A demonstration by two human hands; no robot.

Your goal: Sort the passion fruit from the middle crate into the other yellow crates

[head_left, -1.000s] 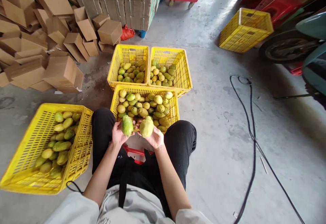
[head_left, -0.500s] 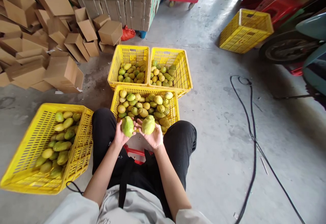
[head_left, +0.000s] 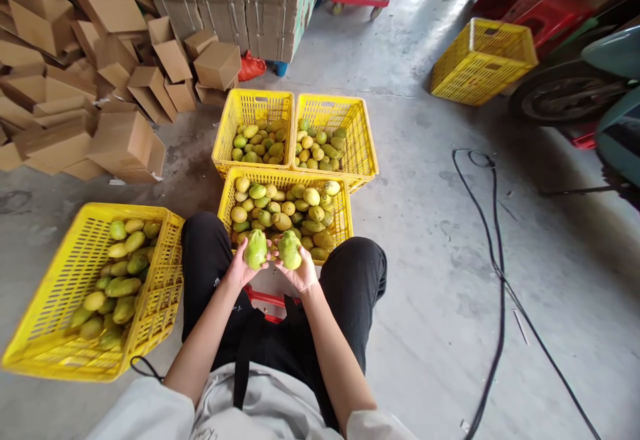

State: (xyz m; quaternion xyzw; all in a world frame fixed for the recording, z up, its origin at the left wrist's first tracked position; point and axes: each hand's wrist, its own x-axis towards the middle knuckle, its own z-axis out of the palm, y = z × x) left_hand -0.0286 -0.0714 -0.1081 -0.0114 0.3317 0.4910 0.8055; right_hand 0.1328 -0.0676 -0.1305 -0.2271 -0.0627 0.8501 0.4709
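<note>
My left hand (head_left: 241, 265) is closed around a green papaya (head_left: 255, 249), its narrow end tilted upward. A second papaya (head_left: 290, 249), yellow-green, is in my right hand (head_left: 303, 274), fingers wrapped round its side and underside. The two fruits are held close side by side, over the near edge of a yellow crate (head_left: 345, 208) between my knees. Inside that crate lie many green and yellow papayas (head_left: 287, 208).
Two yellow crates (head_left: 254, 95) (head_left: 370, 137) with fruit stand just beyond. A larger crate (head_left: 55, 280) of fruit is at my left. Cardboard boxes (head_left: 123, 140) are heaped at far left. A black cable (head_left: 500, 293) lies right; another yellow crate (head_left: 455, 75) stands near a motorbike (head_left: 555, 93).
Both papayas have been turned in my hands, and the right one now shows a greener side. My hands stay in nearly the same place.
</note>
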